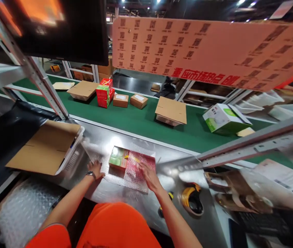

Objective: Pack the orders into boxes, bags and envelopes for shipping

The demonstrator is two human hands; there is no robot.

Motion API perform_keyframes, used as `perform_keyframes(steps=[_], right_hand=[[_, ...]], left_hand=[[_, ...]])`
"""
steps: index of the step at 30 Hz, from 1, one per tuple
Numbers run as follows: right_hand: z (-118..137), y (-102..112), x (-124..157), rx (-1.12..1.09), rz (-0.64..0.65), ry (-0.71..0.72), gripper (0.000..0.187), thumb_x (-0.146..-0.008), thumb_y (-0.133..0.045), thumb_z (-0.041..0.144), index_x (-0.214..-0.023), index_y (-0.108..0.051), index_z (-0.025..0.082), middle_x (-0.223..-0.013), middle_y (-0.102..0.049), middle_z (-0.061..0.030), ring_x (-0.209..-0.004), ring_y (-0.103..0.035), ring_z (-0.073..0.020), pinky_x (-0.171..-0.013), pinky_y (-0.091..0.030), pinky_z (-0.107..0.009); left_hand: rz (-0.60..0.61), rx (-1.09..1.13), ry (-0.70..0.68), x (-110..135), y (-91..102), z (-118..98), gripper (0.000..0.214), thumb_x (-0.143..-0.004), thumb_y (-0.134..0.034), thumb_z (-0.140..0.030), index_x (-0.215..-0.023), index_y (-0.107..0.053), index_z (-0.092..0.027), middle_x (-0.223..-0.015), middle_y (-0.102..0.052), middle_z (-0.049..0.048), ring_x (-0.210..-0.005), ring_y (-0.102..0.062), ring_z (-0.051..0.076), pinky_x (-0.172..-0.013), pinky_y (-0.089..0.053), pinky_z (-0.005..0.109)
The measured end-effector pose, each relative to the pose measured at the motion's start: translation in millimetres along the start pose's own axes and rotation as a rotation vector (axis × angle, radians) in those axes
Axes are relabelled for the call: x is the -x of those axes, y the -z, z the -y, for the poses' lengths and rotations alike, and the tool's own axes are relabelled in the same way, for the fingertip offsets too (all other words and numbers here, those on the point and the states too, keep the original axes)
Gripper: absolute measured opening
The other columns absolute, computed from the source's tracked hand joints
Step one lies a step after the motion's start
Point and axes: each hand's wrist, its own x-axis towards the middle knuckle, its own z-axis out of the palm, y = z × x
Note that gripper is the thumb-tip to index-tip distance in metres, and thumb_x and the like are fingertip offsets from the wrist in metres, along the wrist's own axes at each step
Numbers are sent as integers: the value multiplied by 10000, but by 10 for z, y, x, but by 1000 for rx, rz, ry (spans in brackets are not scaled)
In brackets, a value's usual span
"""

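A red and green product box lies on a sheet of bubble wrap spread on the shiny metal worktable. Part of the wrap is folded over the box's right half. My left hand, with a watch at the wrist, rests flat on the wrap's left edge beside the box. My right hand presses on the wrap covering the box's right side.
A flattened cardboard carton sits in a white bin at left. A tape dispenser lies at right. Beyond the table runs a green conveyor carrying several boxes. A roll of bubble wrap is lower left.
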Motion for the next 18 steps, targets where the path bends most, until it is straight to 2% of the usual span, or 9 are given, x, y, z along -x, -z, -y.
perform_keyframes(steps=[3,6,10,12,13,14,15,17,18], right_hand=[[217,-94,-388,100,-36,109,496,-1079,-545,444,-1489,-743,249,-1555,-706,-160,-1441,-643,-352,-1248,-504,-587],[456,-236,-685,246,23,146,508,-1047,-602,361,-1528,-705,233,-1501,-717,-181,-1360,-654,-364,-1176,-535,-555],[659,-320,-866,400,26,74,491,-1033,-660,365,-1500,-710,223,-1377,-733,-195,-1226,-674,-366,-1052,-552,-477],[688,-306,-918,427,26,62,421,-1032,-647,341,-1421,-756,222,-1305,-737,-188,-1166,-682,-345,-1015,-542,-438],[688,-292,-943,423,36,58,388,-1031,-633,323,-1374,-781,218,-1267,-740,-181,-1134,-687,-330,-1002,-538,-422],[680,-276,-968,405,49,53,366,-1022,-621,301,-1328,-801,214,-1235,-744,-172,-1106,-691,-315,-994,-537,-410],[665,-260,-989,369,61,48,356,-1001,-619,282,-1287,-818,211,-1210,-750,-163,-1086,-695,-303,-991,-539,-403],[620,-224,-1010,228,68,34,367,-921,-652,266,-1232,-839,208,-1182,-773,-145,-1059,-706,-291,-992,-552,-407],[591,-201,-1002,111,47,15,386,-870,-679,271,-1212,-849,211,-1173,-791,-135,-1050,-717,-291,-994,-562,-417]], left_hand=[[-54,43,53,200,-88,118,496,-851,-768,-277,-1339,-757,-192,-1681,-555,252,-1539,-473,544,-1228,-370,748],[-162,117,189,302,-196,113,495,-875,-652,-159,-1367,-700,-141,-1643,-563,308,-1544,-482,520,-1221,-393,743],[-308,252,449,381,-303,131,561,-898,-557,-73,-1457,-582,-39,-1570,-562,384,-1529,-529,518,-1220,-450,702],[-368,288,561,439,-314,125,667,-881,-565,-58,-1545,-499,-51,-1623,-500,386,-1580,-466,551,-1239,-432,741],[-417,307,563,467,-305,92,728,-874,-572,-55,-1592,-454,-82,-1682,-443,373,-1628,-400,553,-1260,-412,756],[-479,334,507,485,-285,29,781,-872,-576,-56,-1632,-412,-121,-1739,-385,345,-1675,-333,530,-1294,-386,754],[-534,365,383,484,-254,-67,819,-877,-579,-62,-1665,-373,-154,-1780,-346,311,-1710,-286,488,-1333,-362,731],[-556,416,-19,401,-155,-350,863,-904,-599,-106,-1713,-306,-170,-1814,-331,266,-1736,-264,408,-1394,-329,659],[-495,415,-241,310,-89,-523,883,-921,-627,-151,-1733,-279,-155,-1816,-337,263,-1735,-273,394,-1409,-315,636]])
